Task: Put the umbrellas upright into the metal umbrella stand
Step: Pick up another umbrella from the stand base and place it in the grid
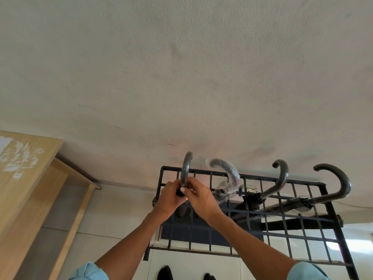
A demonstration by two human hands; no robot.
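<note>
An umbrella (186, 168) with a grey hooked handle is clasped just below the hook by the left hand (168, 197) and right hand (198, 196), over the stand (331, 201). Three more umbrellas are seen in the stand. White, unreadable markings are borne by the wooden shelf (30, 164) beside it.

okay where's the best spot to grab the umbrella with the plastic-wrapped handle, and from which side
Probably the crook of the plastic-wrapped handle, taken from above. It stands clear over the metal umbrella stand, while the shaft below sits behind the grid bars.
</note>
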